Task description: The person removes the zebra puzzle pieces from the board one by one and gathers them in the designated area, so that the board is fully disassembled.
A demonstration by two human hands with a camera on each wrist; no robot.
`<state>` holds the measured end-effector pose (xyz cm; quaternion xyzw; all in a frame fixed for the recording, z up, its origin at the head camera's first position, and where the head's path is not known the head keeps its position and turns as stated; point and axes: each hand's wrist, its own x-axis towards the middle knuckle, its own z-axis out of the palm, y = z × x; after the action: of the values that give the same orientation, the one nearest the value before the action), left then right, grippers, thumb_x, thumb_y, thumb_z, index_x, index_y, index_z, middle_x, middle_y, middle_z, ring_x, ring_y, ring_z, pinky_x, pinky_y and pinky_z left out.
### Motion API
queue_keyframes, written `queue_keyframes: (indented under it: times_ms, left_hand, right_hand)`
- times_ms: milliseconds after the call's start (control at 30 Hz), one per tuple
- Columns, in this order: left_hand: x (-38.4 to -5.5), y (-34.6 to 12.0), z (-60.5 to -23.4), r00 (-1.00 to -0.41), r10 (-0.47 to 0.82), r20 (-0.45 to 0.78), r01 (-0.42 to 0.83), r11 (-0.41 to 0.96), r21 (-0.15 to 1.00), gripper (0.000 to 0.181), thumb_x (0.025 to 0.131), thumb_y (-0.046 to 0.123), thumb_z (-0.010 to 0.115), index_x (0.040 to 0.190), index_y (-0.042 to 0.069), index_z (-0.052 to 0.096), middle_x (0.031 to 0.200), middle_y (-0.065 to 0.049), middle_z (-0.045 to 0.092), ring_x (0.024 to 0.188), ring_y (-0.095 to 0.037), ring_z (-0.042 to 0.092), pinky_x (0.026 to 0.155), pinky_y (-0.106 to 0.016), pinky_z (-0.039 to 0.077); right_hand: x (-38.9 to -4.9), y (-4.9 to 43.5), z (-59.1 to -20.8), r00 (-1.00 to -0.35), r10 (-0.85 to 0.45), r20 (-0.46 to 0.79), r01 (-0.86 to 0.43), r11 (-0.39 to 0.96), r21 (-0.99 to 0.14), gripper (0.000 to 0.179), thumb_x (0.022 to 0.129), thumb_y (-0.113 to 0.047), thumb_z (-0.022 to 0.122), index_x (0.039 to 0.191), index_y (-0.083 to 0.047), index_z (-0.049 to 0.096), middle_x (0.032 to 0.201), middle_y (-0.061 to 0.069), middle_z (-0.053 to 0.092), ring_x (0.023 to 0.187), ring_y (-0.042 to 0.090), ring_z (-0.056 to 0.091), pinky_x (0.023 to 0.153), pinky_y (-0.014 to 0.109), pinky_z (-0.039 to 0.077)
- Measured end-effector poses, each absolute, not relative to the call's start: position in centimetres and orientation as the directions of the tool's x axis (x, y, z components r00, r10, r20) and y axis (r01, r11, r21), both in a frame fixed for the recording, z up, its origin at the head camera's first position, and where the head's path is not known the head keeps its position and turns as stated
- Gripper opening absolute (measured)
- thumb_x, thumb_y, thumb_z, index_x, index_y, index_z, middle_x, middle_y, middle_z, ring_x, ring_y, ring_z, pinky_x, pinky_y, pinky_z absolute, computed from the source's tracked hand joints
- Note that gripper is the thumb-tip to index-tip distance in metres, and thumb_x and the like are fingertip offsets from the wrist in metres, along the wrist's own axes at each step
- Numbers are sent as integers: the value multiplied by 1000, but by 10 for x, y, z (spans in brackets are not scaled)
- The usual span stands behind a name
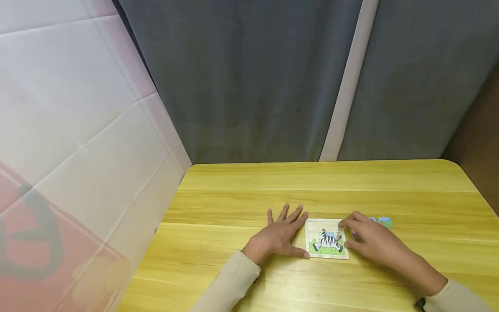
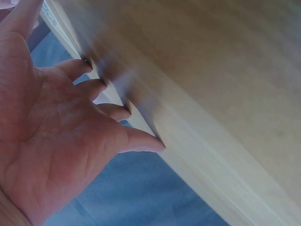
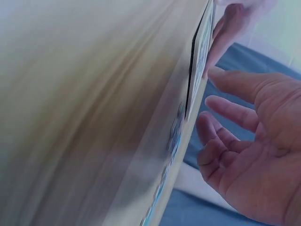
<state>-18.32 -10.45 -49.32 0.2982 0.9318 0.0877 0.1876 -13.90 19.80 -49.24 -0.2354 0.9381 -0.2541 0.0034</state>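
Observation:
A square wooden puzzle board [image 1: 326, 222] with a zebra picture [image 1: 328, 242] lies flat on the table. Pale bare wood shows along the top of its picture area. My left hand [image 1: 280, 237] rests palm down with fingers spread, its thumb and index fingertips right at the board's left edge. At the other side, my right hand [image 1: 372, 238] has its index finger at the upper right corner and its thumb by the right edge. In the right wrist view, that hand [image 3: 256, 141] has a nearly straight thumb and loosely bent fingers, with nothing between them.
Blue and green puzzle pieces [image 1: 385, 222] lie just beyond my right hand, partly covered by it. A small purple patch shows beneath that hand. The yellow wood-grain table [image 1: 234, 199] ends at a grey curtain [image 1: 249, 86]; a white printed sheet [image 1: 85, 108] hangs on the left.

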Motion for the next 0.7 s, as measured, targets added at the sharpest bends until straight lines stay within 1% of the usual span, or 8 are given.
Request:
queue_keyframes:
  times_ms: [267,400,533,700]
  left_hand:
    - [-183,-103,-493,-754,583,-303,521,812,265,117,84,76,73,172,32,10,181,7,-1,168,-35,-5,124,-80,0]
    - [-183,-103,-492,-753,585,-302,524,810,262,116,84,76,73,172,32,11,181,7,-1,168,-35,-4,124,-80,1]
    - [-183,-102,-492,-754,584,-301,527,811,252,117,84,76,73,172,31,11,181,7,0,168,-36,-3,124,-80,2]
    - [-183,-102,-493,-754,584,-301,528,811,252,117,84,77,72,172,31,11,181,7,0,168,-36,-4,124,-80,2]
  right_hand:
    - [-141,182,-494,-864,-492,104,-462,694,-553,44,89,-11,85,130,-14,70,127,3,66,73,-2,47,62,20,42]
    - [-142,175,-496,-854,-510,108,-472,670,-573,44,89,-14,85,130,-15,70,125,2,67,75,-2,48,63,20,42]
    - [-142,170,-500,-851,-515,103,-473,667,-575,44,89,-16,86,130,-14,70,120,0,66,76,-2,48,64,20,43]
    - [-143,165,-504,-845,-525,101,-477,655,-586,43,90,-15,85,130,-14,70,117,-1,65,78,-1,50,66,20,45]
